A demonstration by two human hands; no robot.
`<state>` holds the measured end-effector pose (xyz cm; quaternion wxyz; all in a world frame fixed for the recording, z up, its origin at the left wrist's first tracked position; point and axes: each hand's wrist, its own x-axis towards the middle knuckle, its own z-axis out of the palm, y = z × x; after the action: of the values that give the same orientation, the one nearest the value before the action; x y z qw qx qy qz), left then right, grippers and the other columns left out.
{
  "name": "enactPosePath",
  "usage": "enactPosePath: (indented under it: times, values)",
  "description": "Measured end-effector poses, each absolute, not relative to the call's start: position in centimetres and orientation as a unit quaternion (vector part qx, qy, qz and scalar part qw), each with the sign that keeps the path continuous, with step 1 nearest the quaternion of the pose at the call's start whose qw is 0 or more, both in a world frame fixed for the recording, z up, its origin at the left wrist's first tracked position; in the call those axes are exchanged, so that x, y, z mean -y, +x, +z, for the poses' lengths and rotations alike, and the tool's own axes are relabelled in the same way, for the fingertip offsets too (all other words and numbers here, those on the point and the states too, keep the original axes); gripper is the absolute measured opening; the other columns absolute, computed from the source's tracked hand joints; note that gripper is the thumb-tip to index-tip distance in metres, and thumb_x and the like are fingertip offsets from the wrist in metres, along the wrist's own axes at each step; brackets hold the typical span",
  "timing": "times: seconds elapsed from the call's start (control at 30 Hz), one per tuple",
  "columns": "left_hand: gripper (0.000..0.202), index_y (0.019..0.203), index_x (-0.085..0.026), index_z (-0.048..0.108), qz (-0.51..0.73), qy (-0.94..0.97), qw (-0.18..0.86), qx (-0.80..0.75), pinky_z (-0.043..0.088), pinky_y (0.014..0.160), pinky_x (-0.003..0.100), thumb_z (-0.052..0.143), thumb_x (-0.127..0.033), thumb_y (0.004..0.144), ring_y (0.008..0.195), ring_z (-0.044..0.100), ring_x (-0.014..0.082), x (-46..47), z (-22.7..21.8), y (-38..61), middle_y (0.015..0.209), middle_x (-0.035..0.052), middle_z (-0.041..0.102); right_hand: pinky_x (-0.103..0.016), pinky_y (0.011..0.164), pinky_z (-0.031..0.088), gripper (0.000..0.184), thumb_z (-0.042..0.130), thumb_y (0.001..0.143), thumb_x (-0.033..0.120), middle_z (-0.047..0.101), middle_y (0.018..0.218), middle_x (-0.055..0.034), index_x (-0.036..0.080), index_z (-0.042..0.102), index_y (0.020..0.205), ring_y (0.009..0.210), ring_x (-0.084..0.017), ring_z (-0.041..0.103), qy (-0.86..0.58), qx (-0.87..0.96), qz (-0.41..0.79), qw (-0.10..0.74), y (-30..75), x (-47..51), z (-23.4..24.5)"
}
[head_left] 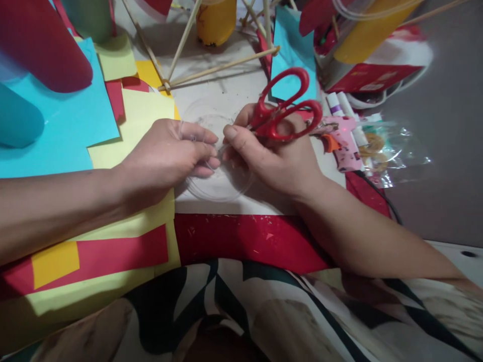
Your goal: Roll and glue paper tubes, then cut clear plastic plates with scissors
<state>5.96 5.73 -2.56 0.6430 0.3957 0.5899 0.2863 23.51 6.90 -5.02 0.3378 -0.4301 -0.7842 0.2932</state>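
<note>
A clear round plastic lid [224, 195] is between my hands, above a white surface. My left hand [166, 151] pinches its left side, fingers and thumb closed around the edge. With my right hand [279, 156] I hold a pair of scissors [277, 113]. Their red handles point up and to the right, and the blades are mostly hidden by the hand. The right thumb and fingertips meet near the lid's middle, close to the left fingertips. Whether they also grip the lid, I cannot tell.
A frame of thin wooden sticks [222, 68] stands at the back, by an orange cup [216, 22]. Coloured paper [145, 108] and cups, one red [56, 45], lie left. To the right are a pink glue gun [345, 143], a clear plastic bag [403, 156] and a red-white package [385, 70].
</note>
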Motion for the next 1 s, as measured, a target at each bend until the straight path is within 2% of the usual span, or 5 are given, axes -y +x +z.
enactPosePath:
  times: [0.17,0.33,0.5,0.7,1.0]
  values:
    - [0.009,0.09,-0.011,0.073,0.293,0.38,0.652,-0.587,0.06,0.082,0.031,0.067,-0.005,0.086,0.087,0.077,0.0211,-5.7,-2.9,6.0,0.074,0.0041,0.072,-0.026,0.056,0.053,0.041,0.059,0.097,0.057,0.06,0.061,0.0017,0.023,0.052,0.074,0.061,-0.013,0.062,-0.483,0.719,0.352,0.355,22.8,-6.2,-5.0]
    - [0.01,0.088,-0.012,0.073,0.29,0.4,0.647,-0.581,0.059,0.075,0.026,0.065,-0.005,0.087,0.075,0.073,0.0155,-5.7,-2.8,5.8,0.075,0.006,0.074,-0.03,0.063,0.054,0.038,0.079,0.083,0.049,0.057,0.062,0.0016,0.024,0.056,0.069,0.069,-0.016,0.062,-0.483,0.734,0.336,0.341,22.8,-6.4,-3.8]
    - [0.013,0.084,-0.012,0.072,0.284,0.408,0.65,-0.574,0.058,0.075,0.025,0.062,-0.005,0.088,0.075,0.072,0.0141,-5.7,-2.6,5.8,0.079,0.0063,0.076,-0.029,0.064,0.053,0.03,0.082,0.082,0.039,0.058,0.064,0.0011,0.022,0.061,0.071,0.075,-0.018,0.064,-0.482,0.714,0.382,0.334,23.0,-6.8,-3.7]
    - [0.011,0.087,-0.01,0.073,0.294,0.411,0.648,-0.57,0.059,0.079,0.029,0.066,-0.002,0.085,0.077,0.075,0.0175,-5.6,-3.1,5.9,0.071,0.005,0.074,-0.025,0.047,0.047,0.044,0.073,0.085,0.06,0.06,0.059,0.0017,0.023,0.055,0.071,0.054,-0.012,0.057,-0.478,0.684,0.441,0.33,23.1,-7.2,-4.4]
    - [0.008,0.083,-0.014,0.073,0.299,0.387,0.669,-0.559,0.06,0.08,0.031,0.07,-0.007,0.081,0.078,0.074,0.0182,-5.7,-3.5,5.6,0.076,0.0061,0.074,-0.022,0.034,0.038,0.048,0.075,0.08,0.065,0.062,0.058,0.0032,0.024,0.052,0.073,0.043,-0.009,0.052,-0.473,0.618,0.536,0.326,23.3,-8.1,-5.3]
